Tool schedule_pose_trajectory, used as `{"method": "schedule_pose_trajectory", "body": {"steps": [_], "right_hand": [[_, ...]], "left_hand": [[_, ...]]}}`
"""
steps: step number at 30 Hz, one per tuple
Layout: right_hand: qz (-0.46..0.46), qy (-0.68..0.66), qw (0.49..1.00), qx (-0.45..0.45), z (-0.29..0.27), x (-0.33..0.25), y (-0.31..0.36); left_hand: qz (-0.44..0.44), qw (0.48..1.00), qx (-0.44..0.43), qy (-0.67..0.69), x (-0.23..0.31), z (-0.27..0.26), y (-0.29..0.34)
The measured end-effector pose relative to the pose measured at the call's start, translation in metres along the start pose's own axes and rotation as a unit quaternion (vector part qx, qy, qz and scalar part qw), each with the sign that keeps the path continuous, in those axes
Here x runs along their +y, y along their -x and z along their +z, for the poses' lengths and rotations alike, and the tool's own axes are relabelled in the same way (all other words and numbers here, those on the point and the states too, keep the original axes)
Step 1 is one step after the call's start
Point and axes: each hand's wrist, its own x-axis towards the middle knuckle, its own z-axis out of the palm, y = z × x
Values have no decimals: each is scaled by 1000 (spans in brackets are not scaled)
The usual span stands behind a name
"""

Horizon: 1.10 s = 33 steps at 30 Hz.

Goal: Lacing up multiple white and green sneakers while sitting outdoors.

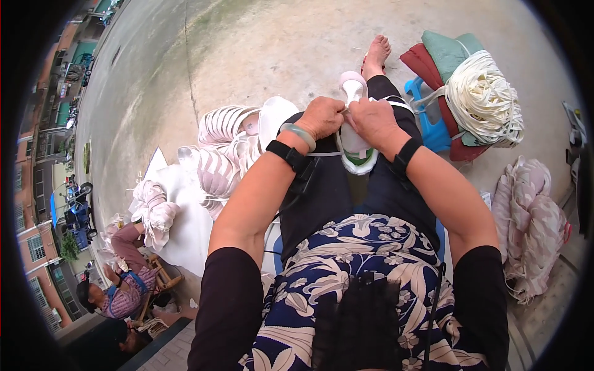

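Shoe (357, 143) sits near the far edge of our lap (317, 191); we've got left hand (322, 117) and right hand (375, 123) pinching it.

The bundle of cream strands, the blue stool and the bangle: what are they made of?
Cream strands: probably fabric tape, matte and limp, in loose loops.
Blue stool: likely moulded plastic, smooth and evenly coloured.
Bangle: perhaps stone, glass or plastic; it looks pale, smooth and slightly glossy, which leaves it open.

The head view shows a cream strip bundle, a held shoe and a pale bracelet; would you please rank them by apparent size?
1. Cream strip bundle
2. Held shoe, partly covered
3. Pale bracelet
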Motion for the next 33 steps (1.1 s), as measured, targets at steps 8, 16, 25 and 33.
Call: {"method": "schedule_pose_trajectory", "body": {"steps": [8, 16, 25, 33], "right_hand": [[-122, -28, 991, -46, -9, 13, 14], [84, -264, 931, -238, -82, 77, 209], [237, -84, 939, -233, -85, 136, 296], [-51, -190, 978, 69, -101, 49, 129]], "left_hand": [[-45, 995, 71, -58, 2, 13, 1], [-111, 990, 70, -41, -4, 16, 14], [-102, 991, 55, -61, 16, 15, 7], [-67, 985, 133, -83, 20, 14, 1]]}}
